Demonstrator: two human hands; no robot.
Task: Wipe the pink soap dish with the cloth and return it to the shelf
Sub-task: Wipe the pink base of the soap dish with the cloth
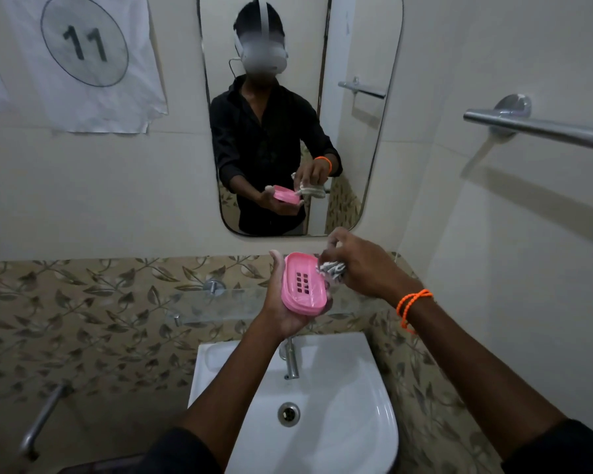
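Wiping the pink soap dish, held up over the basin.

The left hand [281, 302] cups the pink soap dish [303, 283] from beneath, fingers curled round its edge, in front of the glass shelf [220, 304]. The right hand [360, 265] pinches a bunched cloth [332, 269] closed at the dish's right rim. Best to keep the dish tilted and steady and to press the cloth across the drain slots and into the corners.
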